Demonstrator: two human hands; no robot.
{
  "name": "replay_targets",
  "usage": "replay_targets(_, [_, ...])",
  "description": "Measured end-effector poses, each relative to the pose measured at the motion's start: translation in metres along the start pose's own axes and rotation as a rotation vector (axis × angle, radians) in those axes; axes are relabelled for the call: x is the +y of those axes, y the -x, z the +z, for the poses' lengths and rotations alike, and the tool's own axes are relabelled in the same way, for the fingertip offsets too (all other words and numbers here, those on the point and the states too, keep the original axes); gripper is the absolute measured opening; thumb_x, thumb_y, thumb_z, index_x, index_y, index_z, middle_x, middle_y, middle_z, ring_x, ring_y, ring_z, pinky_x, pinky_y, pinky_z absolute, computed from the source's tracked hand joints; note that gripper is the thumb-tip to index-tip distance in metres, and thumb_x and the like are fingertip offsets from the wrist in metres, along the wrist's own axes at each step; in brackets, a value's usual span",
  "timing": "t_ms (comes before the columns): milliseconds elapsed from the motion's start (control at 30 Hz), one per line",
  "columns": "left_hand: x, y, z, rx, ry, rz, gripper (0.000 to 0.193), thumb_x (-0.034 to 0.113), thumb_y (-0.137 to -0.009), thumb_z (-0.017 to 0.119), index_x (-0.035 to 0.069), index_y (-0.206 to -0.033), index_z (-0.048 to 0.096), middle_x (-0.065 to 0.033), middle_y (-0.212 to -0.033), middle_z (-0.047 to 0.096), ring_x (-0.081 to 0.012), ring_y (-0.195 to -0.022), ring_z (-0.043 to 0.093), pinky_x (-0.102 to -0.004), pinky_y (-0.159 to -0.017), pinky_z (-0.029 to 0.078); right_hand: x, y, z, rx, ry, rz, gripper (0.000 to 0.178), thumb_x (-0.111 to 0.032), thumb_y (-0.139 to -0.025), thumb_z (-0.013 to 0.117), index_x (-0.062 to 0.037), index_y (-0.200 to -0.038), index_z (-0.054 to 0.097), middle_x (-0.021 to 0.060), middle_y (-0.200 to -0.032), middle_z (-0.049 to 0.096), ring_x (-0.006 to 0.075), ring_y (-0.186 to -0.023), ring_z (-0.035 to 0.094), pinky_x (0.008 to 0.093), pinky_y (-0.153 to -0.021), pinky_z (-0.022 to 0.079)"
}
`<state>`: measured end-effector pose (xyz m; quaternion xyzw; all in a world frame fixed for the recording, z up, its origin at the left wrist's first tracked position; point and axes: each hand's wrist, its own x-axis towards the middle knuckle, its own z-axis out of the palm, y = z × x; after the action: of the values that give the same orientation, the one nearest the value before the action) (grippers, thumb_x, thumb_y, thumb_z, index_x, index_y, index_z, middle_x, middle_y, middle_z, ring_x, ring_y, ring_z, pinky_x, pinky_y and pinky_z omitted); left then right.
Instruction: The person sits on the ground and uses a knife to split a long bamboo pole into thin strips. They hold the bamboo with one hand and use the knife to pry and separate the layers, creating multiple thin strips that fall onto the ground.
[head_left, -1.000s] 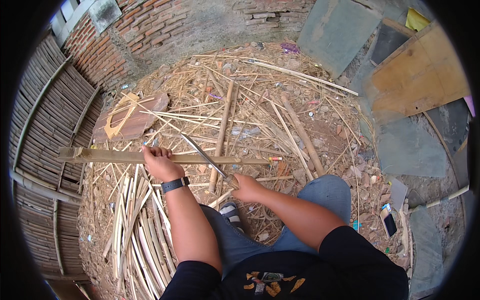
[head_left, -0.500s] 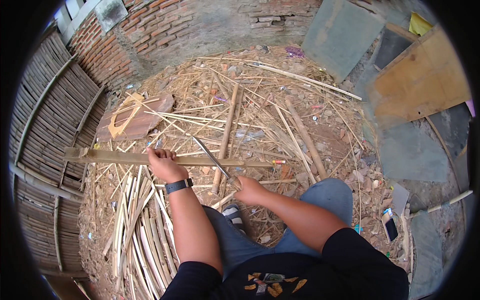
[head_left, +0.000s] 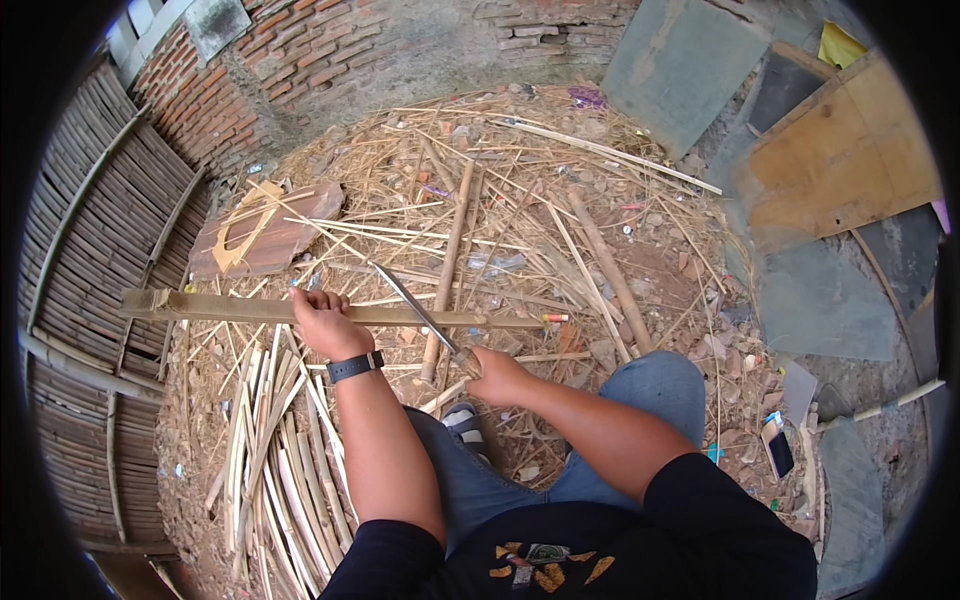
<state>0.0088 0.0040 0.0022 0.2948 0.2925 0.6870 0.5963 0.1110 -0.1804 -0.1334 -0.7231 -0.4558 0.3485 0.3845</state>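
My left hand is wrapped round a long, flat strip of split bamboo, which lies crosswise in front of me. A wristwatch with a dark band is on that wrist. In my right hand is the handle of a long-bladed knife. Its blade slants up and to the left, across the bamboo strip just right of my left hand; whether the edge touches the strip I cannot tell.
Split bamboo strips lie heaped at the left. Two round poles rest on littered ground ahead. A brown board lies at the far left, and a phone at the right. Sheets lean against the right wall.
The knife's tip has shifted slightly left and up, and the bamboo strip has moved a little left. Both hands keep their grip.
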Motion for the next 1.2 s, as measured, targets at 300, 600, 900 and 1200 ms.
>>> replay_targets(300, [0.0,-0.003,-0.003,0.012,0.005,-0.001,0.035,0.032,-0.099,0.052,0.016,-0.072,0.037,0.0032,-0.06,0.029,-0.011,-0.053,0.028,-0.0271,-0.052,0.028,-0.004,-0.001,-0.003,-0.044,0.055,0.058,0.039,-0.021,-0.074,0.068,-0.0008,-0.105,0.056,0.0253,-0.094,0.065,0.0414,-0.093,0.064,0.0471,-0.08,0.05])
replay_targets(600, [-0.001,-0.001,-0.001,0.005,0.012,-0.012,0.036,0.032,-0.099,0.052,0.016,-0.071,0.036,0.0032,-0.06,0.029,-0.0114,-0.054,0.028,-0.0272,-0.052,0.028,0.011,-0.006,0.002,-0.01,0.056,0.044,0.04,-0.022,-0.074,0.07,-0.0001,-0.104,0.055,0.0272,-0.095,0.065,0.0423,-0.095,0.064,0.0473,-0.082,0.05])
replay_targets(900, [0.0,-0.002,-0.002,0.018,0.014,0.002,0.036,0.033,-0.098,0.056,0.014,-0.072,0.04,0.0024,-0.06,0.033,-0.0111,-0.053,0.031,-0.0272,-0.051,0.029,0.012,-0.007,0.003,-0.004,0.053,0.041,0.046,-0.023,-0.075,0.069,0.0019,-0.11,0.054,0.0271,-0.094,0.065,0.0425,-0.094,0.064,0.047,-0.082,0.05])
replay_targets(1200, [-0.002,-0.003,-0.003,-0.002,-0.006,0.016,0.036,0.033,-0.098,0.056,0.014,-0.072,0.039,0.0022,-0.06,0.033,-0.0113,-0.054,0.033,-0.0276,-0.052,0.031,0.021,-0.011,0.009,0.017,0.043,0.05,0.045,-0.022,-0.075,0.069,0.0029,-0.109,0.054,0.0263,-0.091,0.064,0.0404,-0.089,0.064,0.0444,-0.079,0.049])
